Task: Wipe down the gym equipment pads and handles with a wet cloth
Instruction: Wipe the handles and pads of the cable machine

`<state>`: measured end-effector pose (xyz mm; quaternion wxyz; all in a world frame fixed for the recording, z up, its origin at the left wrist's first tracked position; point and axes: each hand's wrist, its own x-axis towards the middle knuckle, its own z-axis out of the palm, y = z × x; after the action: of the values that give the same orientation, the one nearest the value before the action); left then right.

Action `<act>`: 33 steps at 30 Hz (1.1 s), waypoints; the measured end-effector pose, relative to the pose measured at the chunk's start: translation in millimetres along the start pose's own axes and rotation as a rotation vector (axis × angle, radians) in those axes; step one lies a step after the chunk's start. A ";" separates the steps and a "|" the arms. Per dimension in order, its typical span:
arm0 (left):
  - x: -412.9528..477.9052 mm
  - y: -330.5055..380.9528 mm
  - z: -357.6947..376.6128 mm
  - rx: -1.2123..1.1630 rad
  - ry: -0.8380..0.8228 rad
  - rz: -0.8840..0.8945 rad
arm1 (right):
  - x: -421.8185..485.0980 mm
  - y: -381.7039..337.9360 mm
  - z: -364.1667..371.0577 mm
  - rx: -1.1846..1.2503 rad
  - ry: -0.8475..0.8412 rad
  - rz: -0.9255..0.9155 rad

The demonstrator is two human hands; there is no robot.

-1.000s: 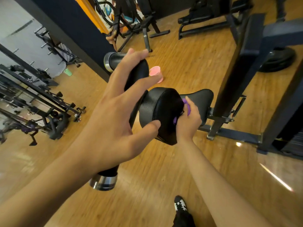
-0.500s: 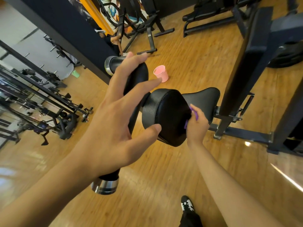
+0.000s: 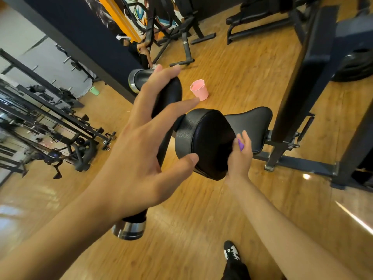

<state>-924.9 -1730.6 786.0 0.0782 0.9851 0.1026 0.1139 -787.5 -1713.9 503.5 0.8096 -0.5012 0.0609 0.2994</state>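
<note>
pink cup upright on wood floor | weight plate far right

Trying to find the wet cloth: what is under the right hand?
A sliver of purple cloth shows between the fingers of the right hand, against the edge of the black pad. The hand covers the rest of the cloth, so its size and folds cannot be seen.

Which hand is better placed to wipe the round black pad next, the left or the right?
The right hand. It pinches the purple cloth against the edge of the black pad. The left hand is open with spread fingers and holds no cloth.
</note>
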 end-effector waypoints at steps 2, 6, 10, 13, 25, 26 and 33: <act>3.7 1.4 1.1 -0.006 0.015 0.002 | -6.2 -7.1 -2.3 -0.019 0.016 -0.059; 11.4 4.6 2.8 -0.024 0.027 0.010 | -48.7 27.2 -12.1 -0.071 -0.001 -0.095; 8.1 3.8 2.0 -0.020 0.014 0.004 | -22.0 19.3 -10.3 -0.004 -0.025 -0.018; 10.5 4.7 3.8 -0.016 0.021 0.006 | 5.0 -5.0 -10.0 0.023 0.049 -0.010; 11.1 1.9 3.1 0.026 0.024 0.002 | -15.5 -24.0 1.9 -0.170 -0.033 -0.312; 12.1 1.9 3.6 0.023 0.030 0.001 | -13.8 -41.2 7.0 -0.180 -0.089 -0.415; 19.7 4.2 7.3 -0.026 0.050 0.006 | -27.7 -36.7 30.8 -0.291 -0.141 -0.678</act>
<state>-903.6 -1731.3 783.8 0.0880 0.9811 0.1003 0.1400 -796.2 -1711.3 558.0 0.7854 -0.5808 -0.2074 0.0538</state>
